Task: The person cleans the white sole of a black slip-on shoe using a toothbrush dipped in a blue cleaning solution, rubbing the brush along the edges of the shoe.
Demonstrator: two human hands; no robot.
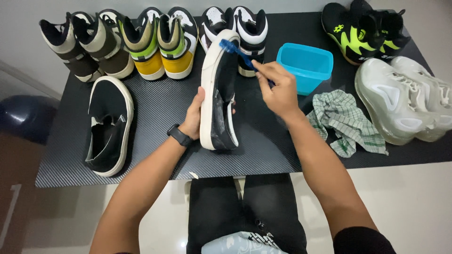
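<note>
A person's left hand [194, 116] is gripping a black canvas slip-on shoe [220, 94] on edge above the table's middle, turning its white rubber sidewall toward the blue toothbrush [238, 51] that the right hand [278, 89] is pinching, bristles touching the toe rim, beside a blue plastic tub [305, 66] and a crumpled checked cloth [348, 122].

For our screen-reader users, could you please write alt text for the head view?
The left hand holds a black slip-on shoe while the right hand scrubs it with a blue toothbrush, over a black table lined with sneakers.
</note>
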